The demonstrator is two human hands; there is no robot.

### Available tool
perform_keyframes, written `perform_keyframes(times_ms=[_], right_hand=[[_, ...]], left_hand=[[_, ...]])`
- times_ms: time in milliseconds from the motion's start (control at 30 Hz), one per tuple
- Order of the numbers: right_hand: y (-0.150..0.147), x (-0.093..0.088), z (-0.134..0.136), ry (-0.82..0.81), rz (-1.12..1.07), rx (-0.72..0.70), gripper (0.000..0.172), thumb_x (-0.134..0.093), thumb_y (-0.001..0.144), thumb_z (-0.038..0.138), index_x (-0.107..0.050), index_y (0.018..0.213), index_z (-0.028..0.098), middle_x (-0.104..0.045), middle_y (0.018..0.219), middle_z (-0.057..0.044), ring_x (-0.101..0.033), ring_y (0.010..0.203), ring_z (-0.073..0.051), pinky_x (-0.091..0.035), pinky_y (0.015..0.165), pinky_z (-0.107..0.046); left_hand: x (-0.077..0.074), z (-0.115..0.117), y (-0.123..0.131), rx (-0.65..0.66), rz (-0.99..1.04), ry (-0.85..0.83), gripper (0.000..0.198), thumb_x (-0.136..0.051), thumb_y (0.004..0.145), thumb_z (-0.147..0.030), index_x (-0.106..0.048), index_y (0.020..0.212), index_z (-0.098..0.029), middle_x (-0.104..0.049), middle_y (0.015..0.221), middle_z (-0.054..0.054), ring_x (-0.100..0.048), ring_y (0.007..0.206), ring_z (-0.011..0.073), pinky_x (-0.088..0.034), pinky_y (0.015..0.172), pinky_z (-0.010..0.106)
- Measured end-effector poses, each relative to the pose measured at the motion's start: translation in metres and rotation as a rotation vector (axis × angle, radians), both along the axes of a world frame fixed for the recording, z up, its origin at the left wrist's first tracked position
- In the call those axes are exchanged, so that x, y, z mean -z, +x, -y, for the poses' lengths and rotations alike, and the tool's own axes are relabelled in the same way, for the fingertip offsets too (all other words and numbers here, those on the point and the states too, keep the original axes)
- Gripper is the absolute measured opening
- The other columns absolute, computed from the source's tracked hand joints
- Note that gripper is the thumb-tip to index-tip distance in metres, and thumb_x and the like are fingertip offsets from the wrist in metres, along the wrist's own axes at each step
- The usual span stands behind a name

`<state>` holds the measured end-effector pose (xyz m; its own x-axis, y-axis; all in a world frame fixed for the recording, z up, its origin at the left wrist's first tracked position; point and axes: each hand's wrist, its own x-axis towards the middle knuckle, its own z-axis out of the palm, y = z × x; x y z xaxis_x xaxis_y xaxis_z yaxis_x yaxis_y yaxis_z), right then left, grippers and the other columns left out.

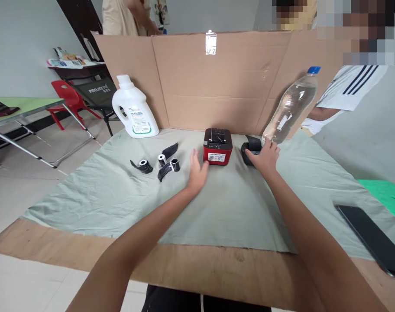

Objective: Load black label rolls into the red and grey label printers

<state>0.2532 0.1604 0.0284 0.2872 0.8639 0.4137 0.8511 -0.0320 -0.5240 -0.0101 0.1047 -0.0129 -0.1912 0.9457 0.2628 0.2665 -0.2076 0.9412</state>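
Observation:
A small red and black label printer [218, 146] stands on the pale green cloth [152, 203]. My left hand [197, 170] lies just left of the printer with its fingers stretched out, close to the printer's side. My right hand [265, 157] rests on a black roll-shaped object [251, 149] to the printer's right, fingers curled over it. Three small black rolls [158, 164] with loose strips lie left of my left hand.
A white detergent jug [134, 108] stands at the back left, a clear plastic bottle [291, 108] leans at the back right, both before a cardboard screen [217, 82]. A dark phone [373, 238] lies at the right edge. Other people stand behind the screen.

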Motion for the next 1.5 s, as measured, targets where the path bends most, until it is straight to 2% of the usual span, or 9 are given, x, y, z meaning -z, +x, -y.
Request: perform_keyframes(times_ms=[100,167,300,500,667,833,1000,1233,1500], right_hand=[[0.002,0.001,0.005,-0.271,0.011,0.092,0.114,-0.079,0.082,0.055,-0.024,0.164,0.0,-0.049,0.149,-0.038,-0.049,0.139,-0.05,-0.039,0.111,-0.058],[-0.003,-0.001,0.01,-0.306,0.02,0.065,0.11,-0.075,0.084,0.054,-0.023,0.164,0.0,-0.054,0.144,-0.036,-0.054,0.136,-0.048,-0.044,0.106,-0.053],[-0.014,-0.012,0.043,-0.269,0.028,0.065,0.102,-0.073,0.082,0.053,-0.032,0.16,0.0,-0.057,0.14,-0.034,-0.056,0.133,-0.047,-0.047,0.101,-0.047],[-0.046,-0.007,0.147,-0.277,0.055,-0.056,0.096,-0.072,0.076,0.053,-0.041,0.153,0.006,-0.064,0.129,-0.025,-0.064,0.121,-0.041,-0.051,0.097,-0.046],[-0.089,0.009,0.201,-0.162,0.111,-0.165,0.092,-0.073,0.072,0.048,-0.044,0.149,0.006,-0.066,0.123,-0.022,-0.063,0.117,-0.04,-0.051,0.1,-0.048],[-0.105,0.015,0.208,-0.016,0.155,-0.18,0.092,-0.074,0.073,0.049,-0.042,0.15,0.01,-0.063,0.117,-0.02,-0.062,0.108,-0.04,-0.053,0.096,-0.052],[-0.108,0.023,0.216,-0.021,0.176,-0.183,0.098,-0.074,0.075,0.055,-0.036,0.153,0.01,-0.059,0.115,-0.02,-0.061,0.105,-0.041,-0.055,0.088,-0.054],[-0.111,0.026,0.223,-0.122,0.118,-0.183,0.107,-0.077,0.073,0.063,-0.035,0.156,0.009,-0.053,0.134,-0.029,-0.06,0.12,-0.048,-0.059,0.081,-0.055],[-0.091,0.042,0.214,-0.055,-0.059,-0.35,0.118,-0.083,0.07,0.06,-0.025,0.163,0.016,-0.048,0.15,-0.025,-0.051,0.137,-0.047,-0.049,0.107,-0.064]], left_hand=[[0.007,0.042,-0.001,0.325,-0.597,0.09,0.07,-0.054,0.098,-0.032,-0.033,0.163,-0.017,-0.021,0.178,0.013,-0.013,0.168,0.0285,-0.011,0.138,0.053],[0.007,0.062,-0.001,0.526,-0.876,0.069,0.064,-0.045,0.105,-0.04,-0.034,0.165,-0.019,-0.025,0.177,0.01,-0.017,0.167,0.0281,-0.011,0.137,0.056],[0.004,0.091,-0.003,0.602,-1.092,0.015,0.064,-0.032,0.11,-0.05,-0.032,0.166,-0.02,-0.021,0.178,0.007,-0.018,0.167,0.027,-0.016,0.136,0.054],[0.003,0.12,-0.011,0.524,-1.022,0.0,0.066,-0.042,0.107,-0.049,-0.036,0.164,-0.016,-0.028,0.176,0.012,-0.026,0.164,0.0288,-0.022,0.135,0.051],[-0.004,0.117,-0.017,0.302,-0.754,-0.003,0.055,-0.054,0.1,-0.036,-0.053,0.151,-0.016,-0.068,0.142,0.015,-0.061,0.134,0.0302,-0.046,0.117,0.047],[-0.007,0.111,-0.024,0.39,-0.574,-0.013,0.053,-0.05,0.103,-0.034,-0.051,0.154,-0.021,-0.072,0.13,0.009,-0.067,0.121,0.0257,-0.046,0.111,0.046],[-0.008,0.114,-0.027,0.429,-0.678,-0.009,0.051,-0.046,0.105,-0.031,-0.05,0.155,-0.021,-0.068,0.134,0.011,-0.059,0.131,0.0267,-0.041,0.111,0.048],[-0.006,0.117,-0.024,0.441,-0.826,0.029,0.047,-0.042,0.106,-0.025,-0.054,0.151,-0.022,-0.069,0.129,0.01,-0.063,0.121,0.0249,-0.042,0.108,0.045],[-0.001,0.136,-0.022,0.321,-0.792,0.034,0.04,-0.05,0.103,-0.019,-0.067,0.138,-0.023,-0.077,0.114,0.007,-0.07,0.111,0.0224,-0.044,0.1,0.042]])
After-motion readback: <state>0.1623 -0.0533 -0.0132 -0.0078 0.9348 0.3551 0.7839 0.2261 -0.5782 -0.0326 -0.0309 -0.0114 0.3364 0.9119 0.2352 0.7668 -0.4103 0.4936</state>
